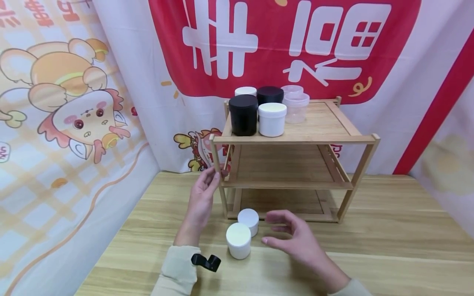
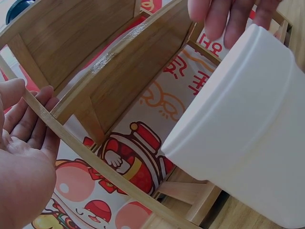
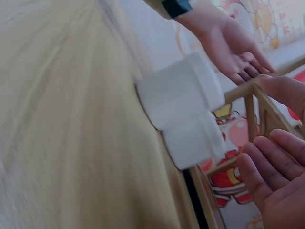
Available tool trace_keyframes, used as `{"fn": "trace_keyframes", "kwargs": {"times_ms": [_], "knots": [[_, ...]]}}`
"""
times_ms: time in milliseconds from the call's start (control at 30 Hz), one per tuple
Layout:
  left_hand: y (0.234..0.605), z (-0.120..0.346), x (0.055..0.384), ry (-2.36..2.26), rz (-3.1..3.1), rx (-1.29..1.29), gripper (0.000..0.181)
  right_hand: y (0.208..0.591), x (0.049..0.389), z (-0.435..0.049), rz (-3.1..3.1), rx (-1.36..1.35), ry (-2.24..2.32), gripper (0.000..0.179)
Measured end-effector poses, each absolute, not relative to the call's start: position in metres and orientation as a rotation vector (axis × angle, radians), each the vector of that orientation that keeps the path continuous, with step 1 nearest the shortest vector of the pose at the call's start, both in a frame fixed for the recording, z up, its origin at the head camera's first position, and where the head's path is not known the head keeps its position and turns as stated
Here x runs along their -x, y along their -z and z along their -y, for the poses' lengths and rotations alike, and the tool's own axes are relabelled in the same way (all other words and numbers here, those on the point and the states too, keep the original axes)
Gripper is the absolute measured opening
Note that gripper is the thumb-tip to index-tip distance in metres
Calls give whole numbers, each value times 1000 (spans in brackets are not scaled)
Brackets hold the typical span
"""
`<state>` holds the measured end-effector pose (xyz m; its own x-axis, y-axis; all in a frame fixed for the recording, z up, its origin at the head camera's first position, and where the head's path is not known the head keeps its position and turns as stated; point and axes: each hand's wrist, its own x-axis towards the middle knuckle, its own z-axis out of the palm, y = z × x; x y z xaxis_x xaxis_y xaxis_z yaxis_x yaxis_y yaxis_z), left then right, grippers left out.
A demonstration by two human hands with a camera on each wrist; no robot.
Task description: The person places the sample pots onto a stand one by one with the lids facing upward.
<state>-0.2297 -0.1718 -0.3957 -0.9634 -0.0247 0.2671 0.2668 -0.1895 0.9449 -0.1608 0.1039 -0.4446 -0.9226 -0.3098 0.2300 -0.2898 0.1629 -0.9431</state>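
Note:
My left hand (image 1: 201, 191) is at the left front post of a wooden shelf rack (image 1: 286, 186). In the left wrist view, the left hand's fingers pass behind the post, with the thumb on the near side. Two white lidded jars stand on the table in front of the rack: a nearer jar (image 1: 238, 241) and a rear jar (image 1: 249, 222), close together. To their right, my right hand (image 1: 296, 236) hovers with thumb and fingers spread apart, holding nothing. In the right wrist view its fingers (image 3: 271, 167) are slightly bent, apart from the jars.
On the rack's top tier stand black jars (image 1: 243, 116), white jars (image 1: 272, 120) and clear jars (image 1: 296, 107), grouped at the left. Two lower tiers lie beneath. The wood-grain table (image 1: 400, 246) extends to the right. Printed cloth (image 1: 126, 61) hangs behind and at the left.

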Motion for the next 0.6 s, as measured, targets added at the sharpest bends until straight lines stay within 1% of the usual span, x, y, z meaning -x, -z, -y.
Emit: {"fn": "trace_keyframes", "kwargs": {"times_ms": [267,600], "knots": [[397,171,229,2269,1870,272,43,458,159,-80,-2367,727,1847,66],[397,170,229,2276,1854,289,45,464,159,-63,-2465,730,1861,67]]}}
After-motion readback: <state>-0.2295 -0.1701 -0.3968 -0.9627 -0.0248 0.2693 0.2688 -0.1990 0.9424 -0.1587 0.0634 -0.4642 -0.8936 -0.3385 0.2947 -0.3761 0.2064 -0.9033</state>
